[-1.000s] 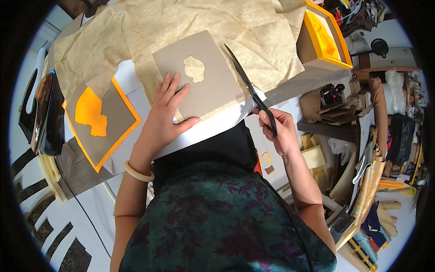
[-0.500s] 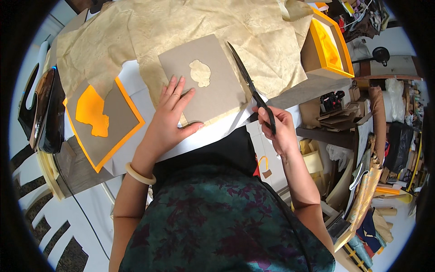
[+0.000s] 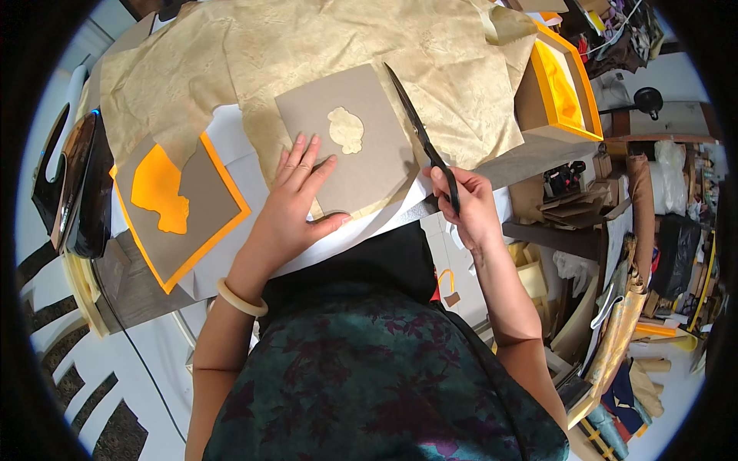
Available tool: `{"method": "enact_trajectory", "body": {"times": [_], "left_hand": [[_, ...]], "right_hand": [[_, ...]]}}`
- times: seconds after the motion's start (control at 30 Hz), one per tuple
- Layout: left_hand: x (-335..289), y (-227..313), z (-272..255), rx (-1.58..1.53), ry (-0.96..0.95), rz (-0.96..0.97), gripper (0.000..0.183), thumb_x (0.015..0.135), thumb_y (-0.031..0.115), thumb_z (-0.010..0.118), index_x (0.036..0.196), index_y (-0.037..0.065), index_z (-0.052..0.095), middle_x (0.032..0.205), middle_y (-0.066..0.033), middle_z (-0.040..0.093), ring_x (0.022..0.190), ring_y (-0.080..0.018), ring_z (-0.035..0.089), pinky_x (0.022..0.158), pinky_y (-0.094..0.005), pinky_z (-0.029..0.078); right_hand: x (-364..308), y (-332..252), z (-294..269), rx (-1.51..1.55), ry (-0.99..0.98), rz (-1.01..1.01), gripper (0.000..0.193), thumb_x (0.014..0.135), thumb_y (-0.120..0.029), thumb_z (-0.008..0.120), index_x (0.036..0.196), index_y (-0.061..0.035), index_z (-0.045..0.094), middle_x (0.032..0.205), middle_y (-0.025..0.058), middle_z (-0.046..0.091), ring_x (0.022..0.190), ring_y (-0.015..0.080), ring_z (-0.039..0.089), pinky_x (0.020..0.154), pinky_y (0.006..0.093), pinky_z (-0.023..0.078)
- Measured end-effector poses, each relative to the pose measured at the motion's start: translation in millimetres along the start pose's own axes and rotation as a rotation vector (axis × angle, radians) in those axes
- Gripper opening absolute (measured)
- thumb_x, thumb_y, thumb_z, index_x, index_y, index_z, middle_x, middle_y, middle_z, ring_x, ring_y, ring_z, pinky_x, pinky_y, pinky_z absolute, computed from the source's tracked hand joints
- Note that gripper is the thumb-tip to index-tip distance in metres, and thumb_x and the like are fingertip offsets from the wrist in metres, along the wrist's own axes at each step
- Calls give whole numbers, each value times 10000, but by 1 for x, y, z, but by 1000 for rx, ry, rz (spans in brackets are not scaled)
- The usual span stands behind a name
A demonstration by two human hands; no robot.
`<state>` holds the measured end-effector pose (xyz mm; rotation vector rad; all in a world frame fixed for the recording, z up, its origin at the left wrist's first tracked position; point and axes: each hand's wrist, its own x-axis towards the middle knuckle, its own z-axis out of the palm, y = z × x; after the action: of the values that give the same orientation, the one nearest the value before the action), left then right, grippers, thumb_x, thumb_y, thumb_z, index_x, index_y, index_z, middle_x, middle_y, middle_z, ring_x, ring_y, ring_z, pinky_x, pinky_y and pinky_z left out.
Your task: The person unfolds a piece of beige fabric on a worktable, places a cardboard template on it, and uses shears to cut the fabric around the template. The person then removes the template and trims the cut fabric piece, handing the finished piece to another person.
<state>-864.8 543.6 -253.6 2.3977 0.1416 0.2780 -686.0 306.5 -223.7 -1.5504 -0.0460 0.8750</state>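
My left hand (image 3: 298,188) lies flat, fingers spread, on a grey-brown cardboard panel (image 3: 377,165) with a rounded figure-shaped cutout. Cream patterned cloth (image 3: 307,46) spreads under the panel and shows through the cutout. In my right hand (image 3: 469,206) are long black scissors (image 3: 416,123). Their blades look nearly closed and point away from me, running along the panel's right edge above the cloth. Whether they touch the cloth I cannot tell. To the left lies a second grey panel (image 3: 211,184) with orange edging and an orange shape on it.
An orange-edged box (image 3: 538,100) stands at the far right of the table. White paper (image 3: 307,250) lies beneath the cloth near the front edge. At the left is a shiny dark object (image 3: 84,192) with a cable. Shelves with cardboard pieces (image 3: 576,196) and rolls (image 3: 642,223) stand at right.
My right hand and the scissors have shifted slightly left and away from me, closer along the panel's right edge. My left hand stays flat on the panel. The whole view has shifted slightly.
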Motion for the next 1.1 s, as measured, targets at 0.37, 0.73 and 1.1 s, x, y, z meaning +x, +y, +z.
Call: {"method": "enact_trajectory", "body": {"times": [0.37,0.73,1.1], "left_hand": [[0,0,0,0,12,12,789,787,294,887,1447,2,570,1660,-218,356,1573,-410,250,1278,-545,206],[-2,0,-2,-23,9,4,789,797,305,883,1451,0,565,1659,-225,354,1574,-410,249,1275,-544,214],[0,0,-4,-46,0,7,796,795,284,881,1463,6,549,1664,-235,332,1573,-427,234,1271,-563,213]], "right_hand": [[19,-13,8,1,-17,-14,290,981,-303,767,811,-77,704,632,-85,502,504,16,398,454,214,212],[45,-65,-36,-294,-61,-1,304,929,-361,799,931,-60,764,628,-61,560,456,23,407,417,211,231],[158,-216,-77,-1121,-515,-31,453,859,-340,881,1162,-17,785,791,-54,686,589,13,512,516,177,363]]}}
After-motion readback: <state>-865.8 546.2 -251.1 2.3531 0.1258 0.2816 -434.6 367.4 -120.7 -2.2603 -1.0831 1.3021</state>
